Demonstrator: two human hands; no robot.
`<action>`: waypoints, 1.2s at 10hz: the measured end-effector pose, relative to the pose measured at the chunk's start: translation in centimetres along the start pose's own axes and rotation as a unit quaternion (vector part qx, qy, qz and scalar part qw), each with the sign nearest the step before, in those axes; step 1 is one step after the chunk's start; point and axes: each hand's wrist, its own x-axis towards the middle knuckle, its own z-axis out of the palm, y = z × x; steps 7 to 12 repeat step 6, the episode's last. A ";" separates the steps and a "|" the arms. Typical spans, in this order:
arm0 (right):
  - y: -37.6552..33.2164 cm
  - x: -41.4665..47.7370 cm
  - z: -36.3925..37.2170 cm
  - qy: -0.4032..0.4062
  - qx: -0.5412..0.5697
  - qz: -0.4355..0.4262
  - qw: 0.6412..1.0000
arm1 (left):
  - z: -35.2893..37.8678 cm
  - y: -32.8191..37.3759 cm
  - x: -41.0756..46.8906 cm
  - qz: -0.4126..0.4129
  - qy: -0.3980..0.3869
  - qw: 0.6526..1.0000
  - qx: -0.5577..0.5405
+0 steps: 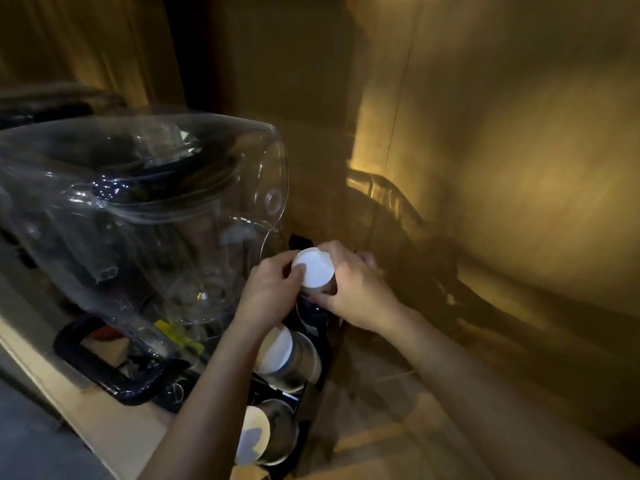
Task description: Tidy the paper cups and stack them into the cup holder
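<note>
Nearest, at six o'clock, two stacks of paper cups [277, 351] already sit upside down in the black cup holder [313, 386], white bases up, so the stack in hand [313, 268], up at twelve o'clock from them, should go down straight over the far slot, kept plumb so it does not catch the rim. The left hand [270, 289] reaches in from seven o'clock, fingers curled shut on its near side with the thumb on the base. The right hand [360, 289] comes from five o'clock, wrist bent inward, fingers wrapped round the far wall.
</note>
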 end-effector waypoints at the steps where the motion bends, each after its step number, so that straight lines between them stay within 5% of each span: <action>1: 0.1 0.3 0.3 -0.003 -0.064 -0.018 0.998 | 0.3 -0.3 0.1 0.020 0.021 0.995 0.091; 4: -0.6 -0.5 -2.2 -0.084 -0.062 0.022 0.994 | 0.6 0.6 -1.1 0.049 0.005 0.987 0.155; 6: -1.0 -1.7 -6.8 -0.032 -0.053 0.047 0.997 | -0.3 4.1 -1.6 0.163 0.039 0.970 0.177; 12: -1.0 -1.7 -6.8 -0.032 -0.053 0.047 0.997 | -0.3 4.1 -1.6 0.163 0.039 0.970 0.177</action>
